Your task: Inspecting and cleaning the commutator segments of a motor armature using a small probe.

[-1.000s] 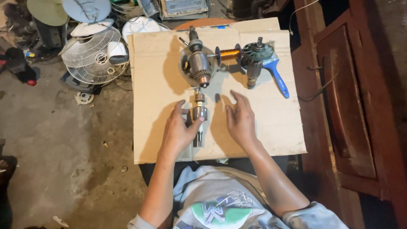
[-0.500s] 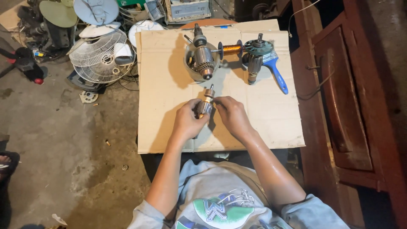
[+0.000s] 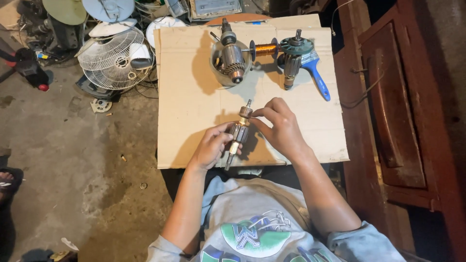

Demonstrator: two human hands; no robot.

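A motor armature (image 3: 239, 132) with a dark iron core, a copper-coloured end and a thin steel shaft is lifted above a cardboard sheet (image 3: 194, 106). My left hand (image 3: 212, 147) grips its core and lower shaft from the left. My right hand (image 3: 280, 128) pinches the copper-coloured upper end with fingertips. The armature tilts slightly, its top pointing away from me.
On the far part of the cardboard lie a metal bowl holding another armature (image 3: 230, 60), a copper-wound part (image 3: 266, 49), a green-capped armature (image 3: 294, 60) and a blue-handled brush (image 3: 318, 75). Fan parts (image 3: 111, 58) clutter the floor at left. A wooden cabinet (image 3: 403, 121) stands at right.
The armature was lifted off the cardboard by both hands and raised toward me. My right hand moved from beside it onto its upper end.
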